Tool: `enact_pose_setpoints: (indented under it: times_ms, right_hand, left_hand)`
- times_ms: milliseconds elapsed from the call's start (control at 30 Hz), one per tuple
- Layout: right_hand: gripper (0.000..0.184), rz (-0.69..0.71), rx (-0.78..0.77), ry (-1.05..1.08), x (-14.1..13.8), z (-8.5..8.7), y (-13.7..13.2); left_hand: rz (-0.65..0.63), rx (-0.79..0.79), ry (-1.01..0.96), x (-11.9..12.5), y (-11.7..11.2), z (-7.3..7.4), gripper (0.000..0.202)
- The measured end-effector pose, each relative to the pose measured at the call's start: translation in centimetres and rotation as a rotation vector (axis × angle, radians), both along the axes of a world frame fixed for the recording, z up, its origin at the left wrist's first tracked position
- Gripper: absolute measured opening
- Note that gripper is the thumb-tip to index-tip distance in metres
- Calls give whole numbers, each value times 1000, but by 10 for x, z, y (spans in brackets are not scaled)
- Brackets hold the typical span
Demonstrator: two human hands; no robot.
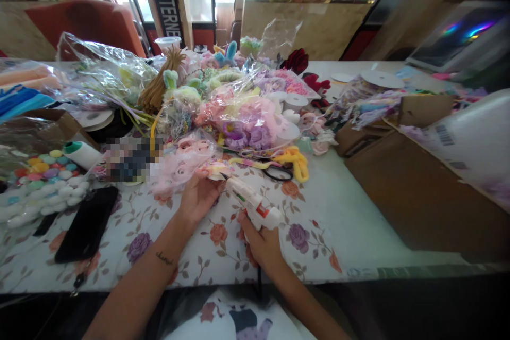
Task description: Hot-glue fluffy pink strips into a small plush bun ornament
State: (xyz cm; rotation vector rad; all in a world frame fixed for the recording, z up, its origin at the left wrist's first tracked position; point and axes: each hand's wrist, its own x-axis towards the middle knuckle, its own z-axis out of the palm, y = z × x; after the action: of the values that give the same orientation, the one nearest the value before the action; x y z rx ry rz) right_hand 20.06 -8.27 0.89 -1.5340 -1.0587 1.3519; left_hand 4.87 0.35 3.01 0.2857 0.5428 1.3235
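My right hand (257, 241) is wrapped round the handle of a white hot glue gun (249, 199) with a red part near its back. Its dark nozzle points up and left, close to a small pastel piece (217, 170) in my left hand (201, 196). The fingers of that hand are closed on the piece, which looks pale with pink and yellow. Whether the nozzle touches it, I cannot tell. Just beyond lie black-handled scissors (278, 172) and a fuzzy yellow strip (298, 163).
Bags of pastel trims (247, 117) are heaped across the back. A black phone (87, 226), a white thread spool (83, 155) and several pompoms (51, 186) lie at left. A large cardboard box (418, 186) stands at right. Flowered cloth (191, 265) covers the table's front.
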Motion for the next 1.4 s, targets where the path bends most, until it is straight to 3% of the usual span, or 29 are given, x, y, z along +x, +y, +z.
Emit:
enact_pose_setpoints:
  times_ms: [133, 267, 400, 600, 867, 1100, 1400]
  right_hand:
    - [45, -59, -15, -12, -2, 2, -2]
    - [48, -31, -31, -7, -1, 4, -3]
    - [46, 27, 46, -14, 1, 4, 0]
    - [45, -49, 6, -22, -2, 5, -3]
    - [45, 21, 34, -9, 1, 3, 0]
    - [44, -73, -37, 4, -3, 8, -4]
    - [46, -22, -1, -8, -1, 2, 0]
  left_hand:
    - [9, -7, -9, 0, 0, 2, 17]
    - [14, -17, -8, -1, 0, 1, 15]
    - [10, -25, 1, -1, 1, 0, 12]
    - [22, -22, -19, -1, 0, 2, 15]
    - [14, -23, -15, -1, 1, 1, 15]
    - [55, -43, -43, -1, 0, 2, 13]
    - [13, -15, -33, -1, 0, 2, 12]
